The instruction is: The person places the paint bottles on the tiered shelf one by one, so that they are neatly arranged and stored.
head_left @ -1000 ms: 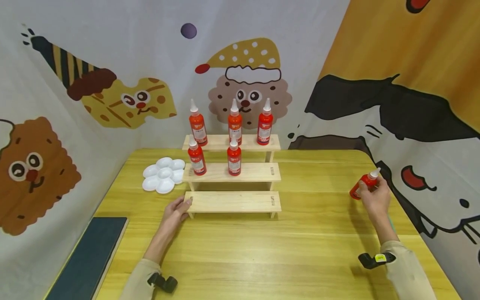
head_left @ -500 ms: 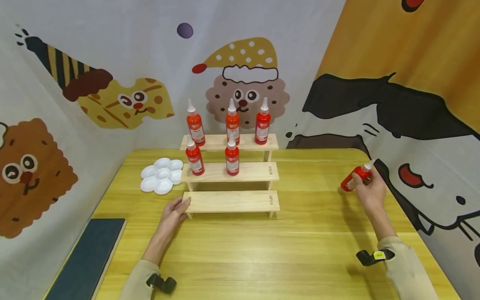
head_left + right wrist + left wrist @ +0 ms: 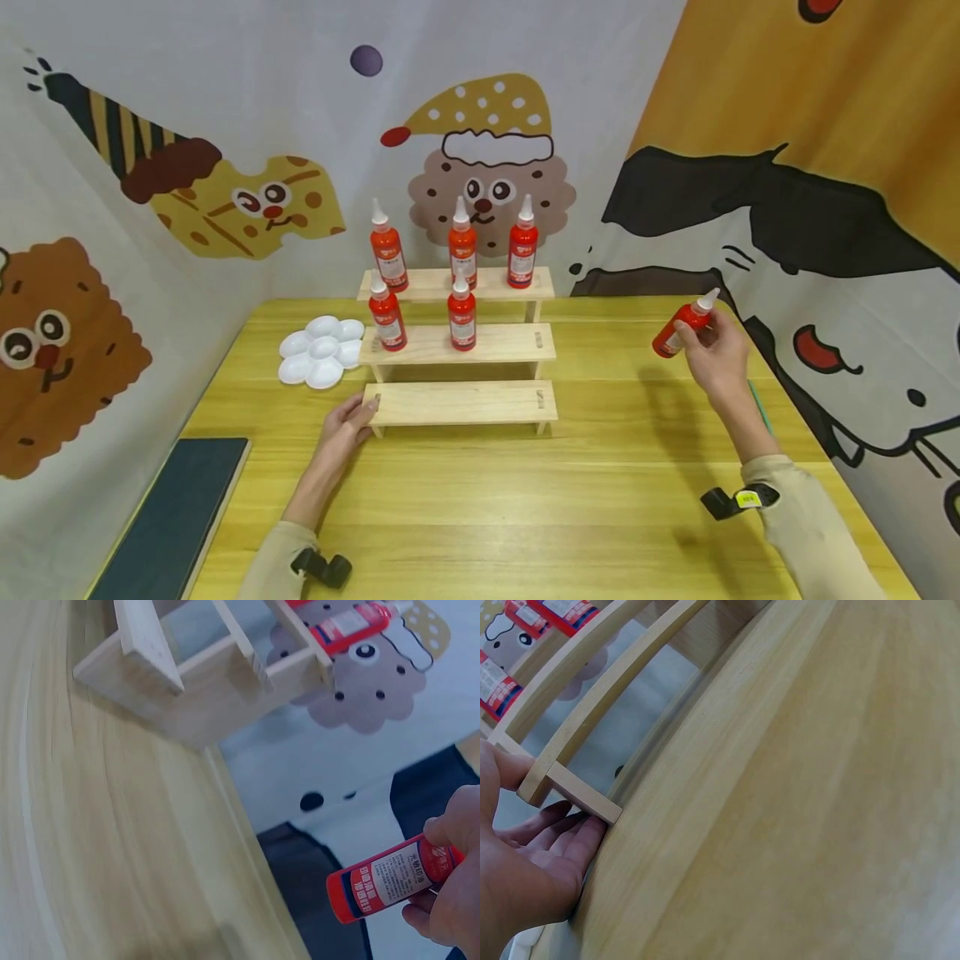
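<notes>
My right hand [image 3: 718, 354] grips a red squeeze bottle [image 3: 678, 331] with a white pointed nozzle. The bottle is tilted, raised over the right part of the table, its nozzle toward the upper right. A printed label shows on the bottle [image 3: 390, 879] in the right wrist view. My left hand [image 3: 343, 427] holds the left end of the lowest step of a three-step wooden stand [image 3: 461, 403]. In the left wrist view, the thumb rests at the board's end and the fingers [image 3: 585, 840] lie by its leg. Three matching bottles [image 3: 522, 254] stand upright on the top step, two bottles [image 3: 462, 322] on the middle one.
A white flower-shaped palette [image 3: 322, 352] lies left of the stand. A dark flat board [image 3: 172, 517] lies along the table's left edge. Behind the wooden table [image 3: 600, 500] hangs a cartoon-printed cloth [image 3: 300, 83].
My right hand has carried the red bottle leftward and upward, away from the table's right edge. The left hand stays on the stand. The view has shifted slightly.
</notes>
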`<state>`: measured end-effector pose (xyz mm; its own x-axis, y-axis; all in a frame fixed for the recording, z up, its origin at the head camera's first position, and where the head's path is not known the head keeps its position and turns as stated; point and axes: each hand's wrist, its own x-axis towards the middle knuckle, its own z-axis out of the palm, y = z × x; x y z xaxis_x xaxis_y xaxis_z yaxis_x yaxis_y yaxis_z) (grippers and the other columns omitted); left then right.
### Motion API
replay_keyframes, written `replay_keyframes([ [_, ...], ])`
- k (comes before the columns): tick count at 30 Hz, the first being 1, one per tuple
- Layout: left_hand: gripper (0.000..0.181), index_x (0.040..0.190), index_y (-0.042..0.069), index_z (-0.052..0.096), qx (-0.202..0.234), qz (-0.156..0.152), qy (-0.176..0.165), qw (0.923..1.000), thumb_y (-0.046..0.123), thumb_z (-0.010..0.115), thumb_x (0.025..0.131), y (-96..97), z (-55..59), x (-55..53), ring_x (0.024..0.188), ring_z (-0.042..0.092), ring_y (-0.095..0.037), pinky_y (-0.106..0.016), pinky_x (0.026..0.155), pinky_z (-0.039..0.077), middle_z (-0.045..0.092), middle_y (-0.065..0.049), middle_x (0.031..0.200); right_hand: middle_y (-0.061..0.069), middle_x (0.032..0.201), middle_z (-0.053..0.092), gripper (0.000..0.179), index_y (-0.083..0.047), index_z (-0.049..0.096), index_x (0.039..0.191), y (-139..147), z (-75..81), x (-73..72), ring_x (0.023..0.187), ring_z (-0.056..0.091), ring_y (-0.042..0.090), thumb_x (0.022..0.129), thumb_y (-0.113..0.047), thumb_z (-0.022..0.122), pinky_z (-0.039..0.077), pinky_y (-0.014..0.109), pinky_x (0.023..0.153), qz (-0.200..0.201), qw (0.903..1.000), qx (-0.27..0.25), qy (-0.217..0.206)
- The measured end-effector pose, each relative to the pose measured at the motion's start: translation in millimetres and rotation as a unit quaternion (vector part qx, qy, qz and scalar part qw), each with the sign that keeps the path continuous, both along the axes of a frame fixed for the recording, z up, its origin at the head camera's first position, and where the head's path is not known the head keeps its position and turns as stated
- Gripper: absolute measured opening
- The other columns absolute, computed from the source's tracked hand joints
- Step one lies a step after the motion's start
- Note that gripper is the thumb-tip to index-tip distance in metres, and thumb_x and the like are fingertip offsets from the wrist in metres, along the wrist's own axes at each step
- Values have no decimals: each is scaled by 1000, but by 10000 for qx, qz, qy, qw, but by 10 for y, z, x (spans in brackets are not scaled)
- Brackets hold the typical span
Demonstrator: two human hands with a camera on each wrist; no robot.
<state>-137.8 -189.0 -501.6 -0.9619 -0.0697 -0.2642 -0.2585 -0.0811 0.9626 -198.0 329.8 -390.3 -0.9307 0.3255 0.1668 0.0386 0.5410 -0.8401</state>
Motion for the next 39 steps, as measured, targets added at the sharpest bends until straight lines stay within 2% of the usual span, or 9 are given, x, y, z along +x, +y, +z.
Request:
replay_keyframes([
  [4,59,153,-7,34,-53,-5,0,10000,20,54,105,-3,10,14,98,62,4,-12,90,53,42,-33,152,21,142,58,55,-2,46,148,-141,77,9,128,59,34,103,-29,60,54,27,102,132,9998,74,94],
  [8,60,154,-6,33,-78,-24,-31,10000,22,55,105,-12,14,15,100,62,3,-12,90,53,42,-32,153,16,138,62,50,-4,52,143,-292,140,21,119,63,22,101,-26,65,53,17,96,173,9995,33,277],
  [13,60,154,-7,32,-43,-9,-43,10000,20,54,105,-10,20,5,98,62,4,-12,90,53,41,-32,153,15,135,64,50,-3,54,140,-463,188,31,106,59,3,98,-25,69,50,11,89,303,9986,-25,437],
  [16,60,154,-7,32,-38,0,-40,10000,19,54,105,-4,32,11,97,62,5,-12,90,53,40,-33,153,15,132,66,50,-2,55,138,-556,219,31,101,58,-1,96,-24,72,50,11,88,457,9975,-5,547],
  [21,61,155,-7,31,-58,-30,-40,10000,20,54,105,4,47,30,95,62,7,-12,90,52,39,-33,154,15,130,66,49,-1,57,135,-702,278,29,102,60,5,95,-23,74,54,19,95,713,9951,26,685],
  [25,59,154,-8,32,-38,-40,7,10000,19,54,105,6,39,28,95,63,7,-12,89,53,40,-33,153,14,129,67,48,-1,57,133,-819,316,9,105,62,12,94,-23,75,53,17,94,909,9930,-47,751],
  [32,56,151,-9,37,4,40,111,9999,19,55,105,3,16,21,97,64,4,-15,88,55,45,-33,150,15,124,68,46,-1,59,130,-1067,365,-57,100,61,7,92,-21,77,51,11,90,1368,9852,-272,993],
  [36,57,149,-10,39,-27,63,151,9999,19,56,104,7,12,20,97,64,2,-15,87,55,47,-33,148,17,119,69,45,-1,60,128,-1239,397,-95,96,61,5,91,-19,78,53,13,88,1549,9812,-413,1079],
  [39,57,150,-10,39,-43,45,137,9999,20,56,104,6,11,21,98,64,2,-15,87,55,47,-32,148,18,116,70,44,0,61,126,-1365,407,-123,96,62,9,89,-17,80,54,16,89,1693,9774,-562,1133],
])
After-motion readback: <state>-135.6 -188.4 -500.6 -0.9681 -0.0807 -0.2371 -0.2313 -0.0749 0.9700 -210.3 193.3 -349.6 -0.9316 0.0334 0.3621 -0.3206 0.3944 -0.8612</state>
